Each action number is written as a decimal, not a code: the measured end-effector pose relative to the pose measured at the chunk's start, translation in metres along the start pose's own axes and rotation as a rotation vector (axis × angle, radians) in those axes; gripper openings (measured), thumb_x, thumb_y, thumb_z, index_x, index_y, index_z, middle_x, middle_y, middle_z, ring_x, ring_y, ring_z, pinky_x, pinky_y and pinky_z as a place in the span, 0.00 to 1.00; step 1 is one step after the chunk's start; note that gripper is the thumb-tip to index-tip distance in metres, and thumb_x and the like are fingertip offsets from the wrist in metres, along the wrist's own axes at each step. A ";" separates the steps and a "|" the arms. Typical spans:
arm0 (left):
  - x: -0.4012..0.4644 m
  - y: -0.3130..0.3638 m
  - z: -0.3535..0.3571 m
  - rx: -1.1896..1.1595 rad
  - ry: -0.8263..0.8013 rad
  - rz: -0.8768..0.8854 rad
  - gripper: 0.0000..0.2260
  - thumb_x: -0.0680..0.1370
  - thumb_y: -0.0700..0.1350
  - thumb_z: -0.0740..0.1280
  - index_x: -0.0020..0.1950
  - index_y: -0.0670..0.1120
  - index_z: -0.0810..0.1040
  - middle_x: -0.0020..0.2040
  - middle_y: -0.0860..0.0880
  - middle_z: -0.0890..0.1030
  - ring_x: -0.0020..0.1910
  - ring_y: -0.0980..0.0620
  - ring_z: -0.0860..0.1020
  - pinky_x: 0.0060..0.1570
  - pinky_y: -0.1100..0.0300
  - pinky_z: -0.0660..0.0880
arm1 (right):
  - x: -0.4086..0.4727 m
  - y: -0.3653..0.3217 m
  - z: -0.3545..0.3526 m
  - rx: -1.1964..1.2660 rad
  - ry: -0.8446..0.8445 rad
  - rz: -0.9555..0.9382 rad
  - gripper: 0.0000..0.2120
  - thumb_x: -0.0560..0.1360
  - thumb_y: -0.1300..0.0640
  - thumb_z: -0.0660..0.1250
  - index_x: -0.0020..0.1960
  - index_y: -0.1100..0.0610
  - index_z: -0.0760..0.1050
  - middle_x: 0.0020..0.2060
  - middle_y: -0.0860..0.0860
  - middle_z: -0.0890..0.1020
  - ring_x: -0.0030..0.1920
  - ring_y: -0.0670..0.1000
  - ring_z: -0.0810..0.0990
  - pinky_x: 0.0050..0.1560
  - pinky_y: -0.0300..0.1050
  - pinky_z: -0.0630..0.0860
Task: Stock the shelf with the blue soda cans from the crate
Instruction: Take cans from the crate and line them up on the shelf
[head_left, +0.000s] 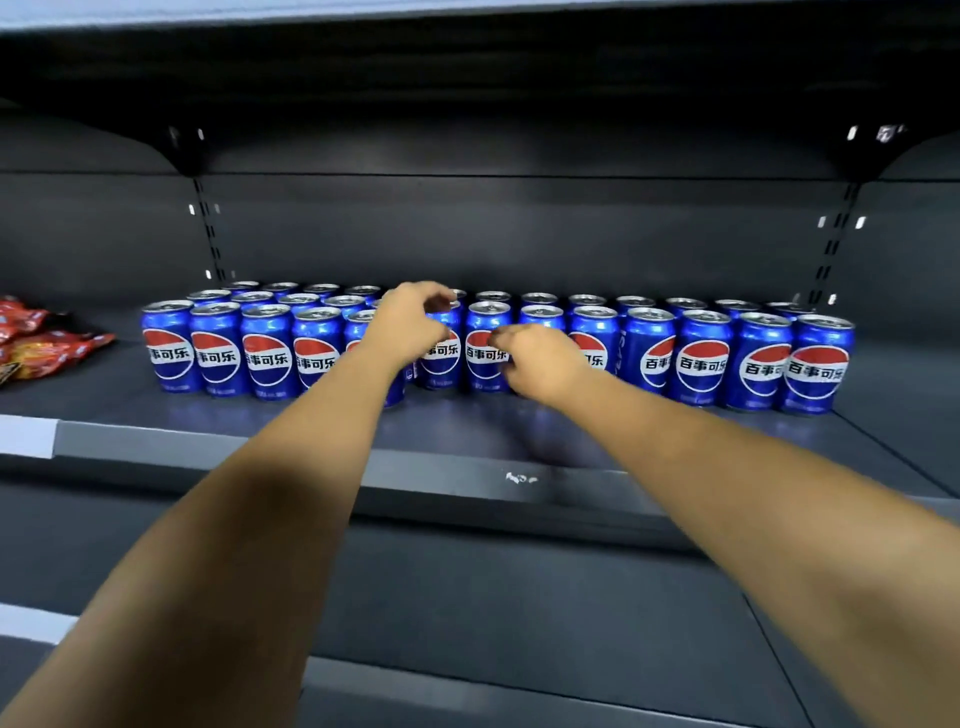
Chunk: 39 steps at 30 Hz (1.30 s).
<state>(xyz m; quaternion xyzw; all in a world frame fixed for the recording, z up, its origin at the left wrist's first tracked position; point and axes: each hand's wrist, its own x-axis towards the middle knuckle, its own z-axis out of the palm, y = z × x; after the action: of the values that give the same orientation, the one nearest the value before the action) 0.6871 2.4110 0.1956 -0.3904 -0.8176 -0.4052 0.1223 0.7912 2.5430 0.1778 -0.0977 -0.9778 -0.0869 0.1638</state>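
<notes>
The blue soda cans (488, 345) stand upright on the dark shelf (467, 436), long axes vertical, silver tops up, red-white-blue logos facing out, in rows running to both sides of the hands. The left hand (410, 325) curls over the top of one front can; its grip seems to close round that can, though blur hides the fingertips. Just right of it, the right hand (540, 361) has fingers curled at a neighbouring can's face; whether it holds it is unclear. Red snack packets (36, 338) lie far left.
</notes>
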 end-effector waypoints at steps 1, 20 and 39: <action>0.004 0.000 0.001 0.044 -0.009 -0.007 0.20 0.71 0.30 0.68 0.62 0.42 0.78 0.58 0.44 0.80 0.58 0.48 0.77 0.55 0.64 0.71 | 0.006 0.005 -0.002 0.005 0.031 0.001 0.15 0.76 0.62 0.61 0.62 0.58 0.74 0.61 0.55 0.77 0.60 0.58 0.75 0.55 0.49 0.73; 0.065 -0.034 0.021 0.595 -0.146 0.045 0.16 0.75 0.40 0.68 0.63 0.44 0.79 0.59 0.42 0.79 0.60 0.41 0.75 0.59 0.51 0.73 | 0.063 0.011 0.013 0.075 0.101 0.117 0.22 0.80 0.58 0.59 0.73 0.48 0.66 0.64 0.56 0.75 0.64 0.58 0.72 0.59 0.47 0.70; 0.067 -0.019 0.022 0.450 -0.174 -0.017 0.21 0.74 0.41 0.68 0.67 0.43 0.73 0.64 0.42 0.76 0.62 0.43 0.74 0.59 0.53 0.72 | 0.057 0.032 -0.003 0.400 0.070 0.161 0.29 0.74 0.50 0.70 0.72 0.52 0.66 0.69 0.53 0.72 0.70 0.54 0.68 0.72 0.49 0.60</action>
<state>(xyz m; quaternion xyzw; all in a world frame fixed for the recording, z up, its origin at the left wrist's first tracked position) 0.6315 2.4572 0.2052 -0.3799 -0.8980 -0.1785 0.1320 0.7459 2.5827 0.2042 -0.1380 -0.9583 0.1187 0.2204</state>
